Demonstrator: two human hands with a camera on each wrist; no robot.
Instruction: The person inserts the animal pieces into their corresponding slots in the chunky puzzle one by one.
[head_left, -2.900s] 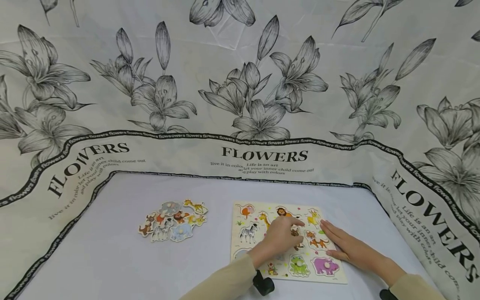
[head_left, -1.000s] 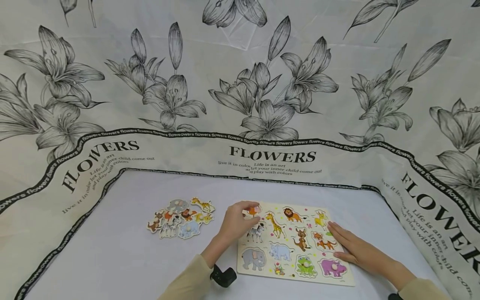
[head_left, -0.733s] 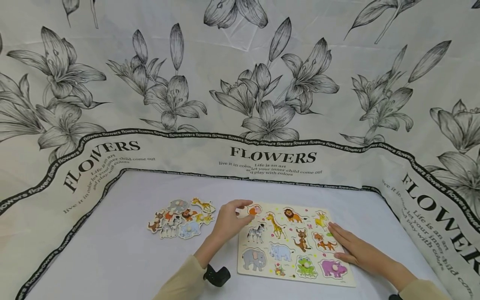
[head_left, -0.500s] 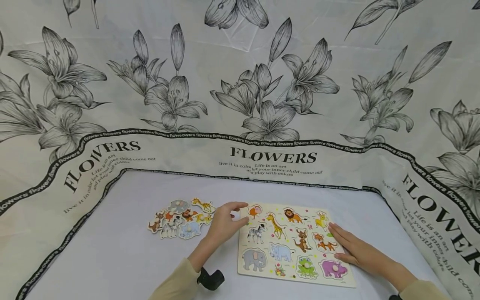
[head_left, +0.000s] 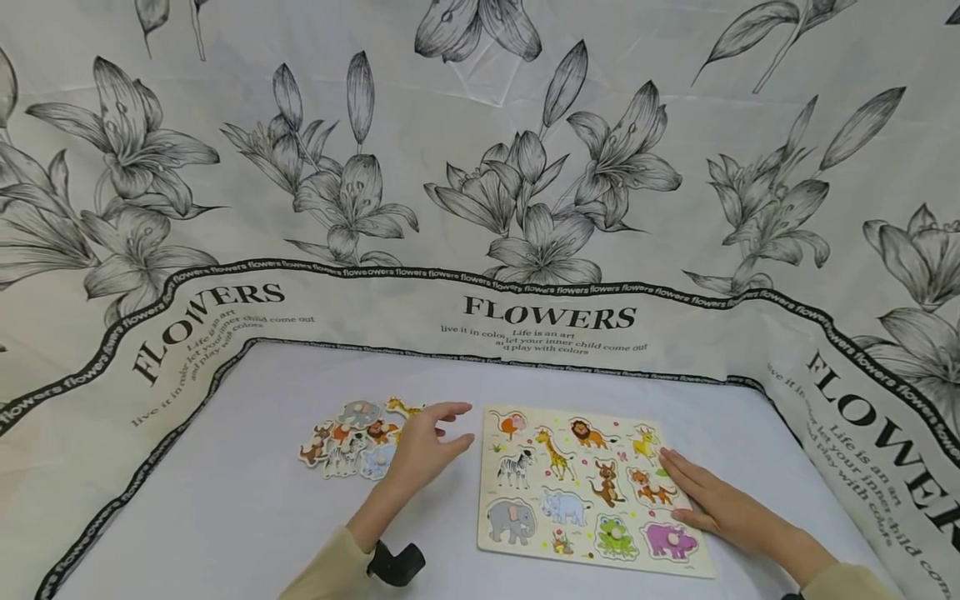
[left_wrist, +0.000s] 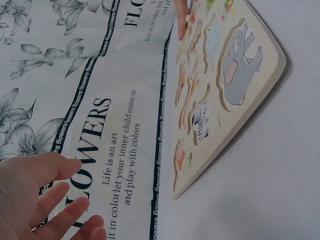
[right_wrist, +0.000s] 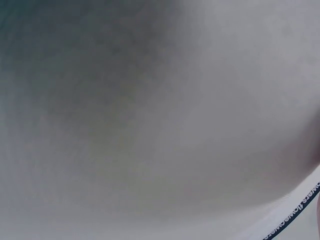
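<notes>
A pale wooden animal puzzle board (head_left: 487,479) lies flat on the right half of the table. A frog piece (head_left: 617,533) and a purple hippo piece (head_left: 672,540), both with knobs, sit in its front row; other spots show printed animals. My right hand (head_left: 716,508) rests on the board's right edge, fingers extended. Left of the board is my left hand (head_left: 423,454), thumb and fingers apart, holding nothing; the left wrist view also shows this hand (left_wrist: 45,200) bare. Behind it lies a heap of animal pieces, with a zebra piece (head_left: 342,456) and an elephant piece (head_left: 360,414), partly covered.
A white cloth (head_left: 247,500) covers the table. Flower-printed fabric (head_left: 555,325) with a black-lettered border rises around the back and sides. A black wrist strap mount (head_left: 396,564) sits on the left wrist. Blurred pale surface fills most of the right wrist view.
My left hand has gone from the middle of the board to its far left corner, then off it leftward, now partly covering the heap. The right hand stays at the board's edge.
</notes>
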